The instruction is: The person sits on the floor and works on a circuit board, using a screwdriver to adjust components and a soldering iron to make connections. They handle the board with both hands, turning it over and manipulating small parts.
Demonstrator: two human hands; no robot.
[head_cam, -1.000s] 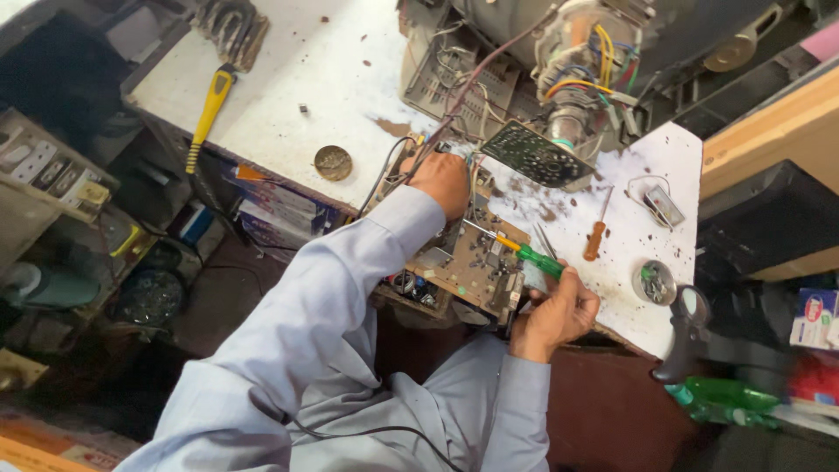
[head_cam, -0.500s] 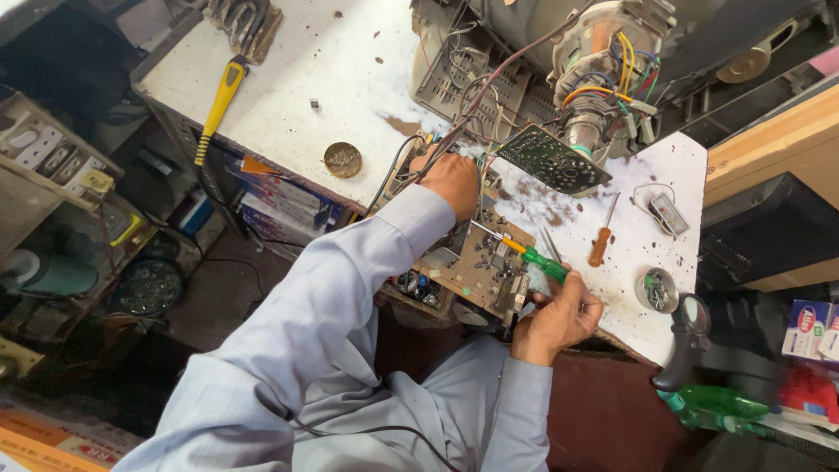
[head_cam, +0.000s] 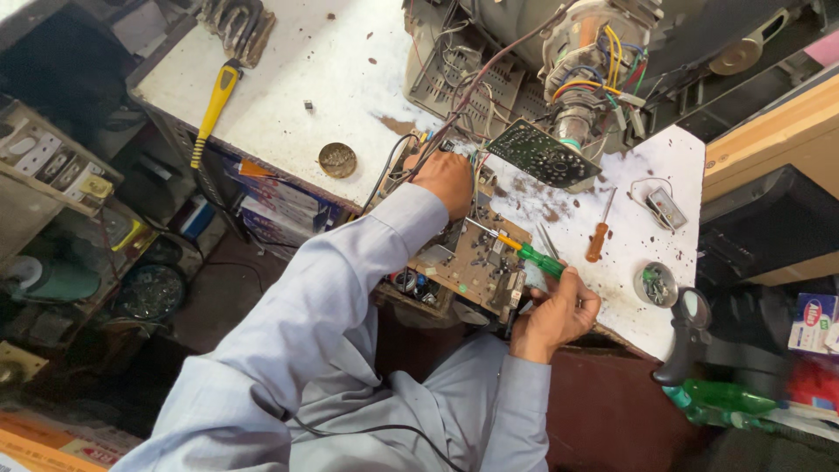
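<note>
A brown circuit board (head_cam: 468,262) hangs tilted over the near edge of a white stained workbench (head_cam: 332,87). My left hand (head_cam: 447,179) grips its far edge, among loose wires. My right hand (head_cam: 559,315) holds a green-handled screwdriver (head_cam: 529,255), its metal tip resting on the board's upper surface. Behind them sits an opened television chassis (head_cam: 559,61) with a picture-tube neck wrapped in coloured wires and a small dark perforated board (head_cam: 542,153).
On the bench lie an orange-handled screwdriver (head_cam: 598,238), a yellow-handled tool (head_cam: 214,105), a round brass lid (head_cam: 337,160), a small tin of screws (head_cam: 655,284) and a small wired part (head_cam: 666,208). Cluttered shelves stand left; a green bottle (head_cam: 721,398) lies right.
The view has shifted slightly; both hands stay at the circuit board, with the screwdriver tip still on it.
</note>
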